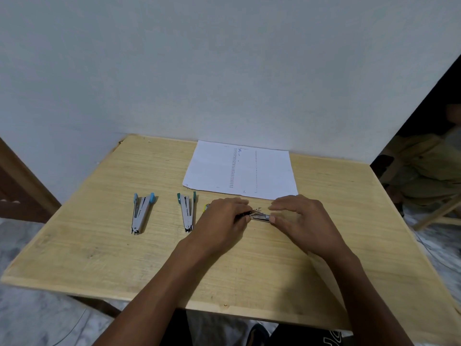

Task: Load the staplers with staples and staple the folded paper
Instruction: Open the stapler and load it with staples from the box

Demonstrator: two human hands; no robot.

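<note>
Left hand [220, 219] curled round black stapler [259, 217], right hand [300, 221] pinching its metal end

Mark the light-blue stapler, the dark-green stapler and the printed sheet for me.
light-blue stapler [139, 216]: head view, on its metal body.
dark-green stapler [186, 212]: head view, on its metal body.
printed sheet [212, 168]: head view, on its blank left half.
</note>
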